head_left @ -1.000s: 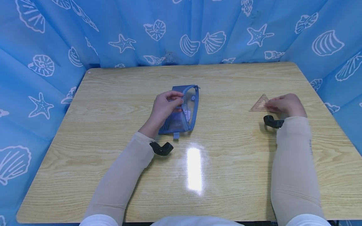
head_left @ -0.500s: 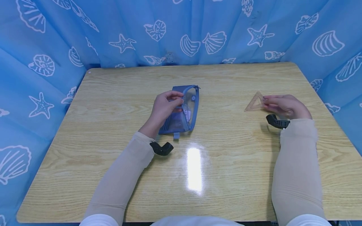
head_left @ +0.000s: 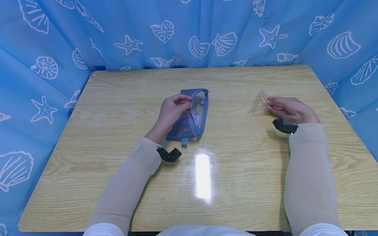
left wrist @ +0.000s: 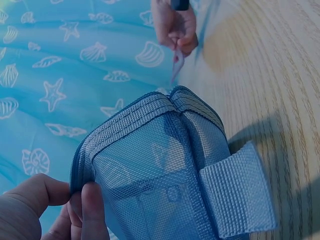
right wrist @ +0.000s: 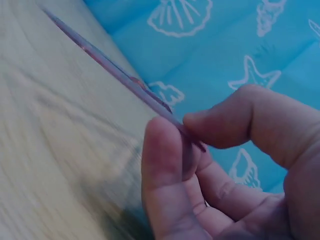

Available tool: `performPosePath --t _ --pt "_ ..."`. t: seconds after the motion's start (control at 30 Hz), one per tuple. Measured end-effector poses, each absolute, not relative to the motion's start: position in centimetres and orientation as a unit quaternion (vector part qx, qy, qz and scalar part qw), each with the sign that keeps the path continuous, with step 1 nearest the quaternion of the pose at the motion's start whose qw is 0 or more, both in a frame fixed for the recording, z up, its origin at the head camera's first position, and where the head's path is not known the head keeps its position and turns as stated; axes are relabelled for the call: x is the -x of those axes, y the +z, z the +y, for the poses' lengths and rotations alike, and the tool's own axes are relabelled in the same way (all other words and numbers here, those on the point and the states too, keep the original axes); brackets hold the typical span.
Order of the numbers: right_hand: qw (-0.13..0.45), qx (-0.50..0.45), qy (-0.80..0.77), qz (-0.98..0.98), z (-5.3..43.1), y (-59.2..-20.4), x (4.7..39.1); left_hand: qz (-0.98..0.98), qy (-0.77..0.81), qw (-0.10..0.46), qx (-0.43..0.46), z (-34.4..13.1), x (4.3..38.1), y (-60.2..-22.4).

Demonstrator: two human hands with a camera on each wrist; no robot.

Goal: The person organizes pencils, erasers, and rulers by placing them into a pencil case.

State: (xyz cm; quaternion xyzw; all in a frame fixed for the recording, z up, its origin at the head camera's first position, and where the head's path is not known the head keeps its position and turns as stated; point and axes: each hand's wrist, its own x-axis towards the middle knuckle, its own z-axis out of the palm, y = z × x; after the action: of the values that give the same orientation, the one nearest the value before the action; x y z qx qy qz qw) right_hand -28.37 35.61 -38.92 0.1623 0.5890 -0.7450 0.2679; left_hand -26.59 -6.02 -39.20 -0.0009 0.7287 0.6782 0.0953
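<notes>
A blue mesh zip pouch (head_left: 184, 126) lies on the table left of centre, its zipped mouth gaping toward the right. My left hand (head_left: 172, 109) pinches the edge of that mouth between thumb and fingers, and the left wrist view shows the zip edge (left wrist: 131, 120) held up. Off to the right, my right hand (head_left: 287, 108) pinches a clear pinkish set square (head_left: 259, 103) by one corner. In the right wrist view the set square (right wrist: 107, 65) appears nearly edge-on, raised over the table with its shadow below.
The wood-grain table (head_left: 118, 183) has a bright light reflection in front of the pouch. A blue curtain (head_left: 177, 29) with white shells and starfish hangs round the back and sides. Black wrist cameras (head_left: 169, 155) sit under both wrists.
My right hand has lifted the set square off the table and carried it a little leftward and away from me. The left hand and pouch have stayed put.
</notes>
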Motion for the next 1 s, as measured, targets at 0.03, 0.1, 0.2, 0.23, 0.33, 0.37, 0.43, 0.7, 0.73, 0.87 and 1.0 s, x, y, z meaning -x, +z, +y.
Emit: performPosePath --t 0.03,0.1,0.2,0.23,0.33,0.37,0.43,0.7,0.73,0.87,1.0 --pt "0.269 -0.163 -0.751 0.58 35.3 -39.0 28.4 0.729 0.678 0.095 0.0 -6.0 26.6 -39.2" --pt "0.274 -0.162 -0.757 0.571 34.7 -39.2 28.6 0.73 0.677 0.093 -0.001 -6.0 26.5 -39.1" --pt "0.275 -0.164 -0.763 0.561 33.7 -39.4 28.8 0.731 0.677 0.091 -0.003 -6.1 26.5 -39.1" --pt "0.274 -0.164 -0.764 0.561 33.4 -39.5 28.8 0.731 0.677 0.091 -0.003 -6.1 26.5 -39.1" --pt "0.274 -0.164 -0.761 0.564 32.6 -39.6 28.9 0.731 0.677 0.089 -0.003 -6.1 26.5 -39.1" --pt "0.274 -0.164 -0.759 0.567 32.4 -39.6 28.9 0.731 0.677 0.089 -0.003 -6.1 26.5 -39.1" --pt "0.273 -0.163 -0.753 0.576 32.0 -39.5 28.9 0.731 0.677 0.088 -0.004 -6.1 26.4 -39.1" --pt "0.28 -0.17 -0.747 0.579 31.0 -39.5 29.0 0.728 0.68 0.089 -0.007 -6.1 26.5 -39.1" --pt "0.28 -0.168 -0.747 0.579 30.8 -39.5 29.1 0.728 0.68 0.088 -0.008 -6.1 26.5 -39.0" --pt "0.277 -0.155 -0.746 0.586 30.1 -39.5 29.2 0.728 0.68 0.085 -0.01 -6.2 26.5 -39.0" --pt "0.275 -0.137 -0.745 0.592 29.2 -39.3 29.3 0.731 0.677 0.084 -0.008 -6.2 26.5 -38.9"
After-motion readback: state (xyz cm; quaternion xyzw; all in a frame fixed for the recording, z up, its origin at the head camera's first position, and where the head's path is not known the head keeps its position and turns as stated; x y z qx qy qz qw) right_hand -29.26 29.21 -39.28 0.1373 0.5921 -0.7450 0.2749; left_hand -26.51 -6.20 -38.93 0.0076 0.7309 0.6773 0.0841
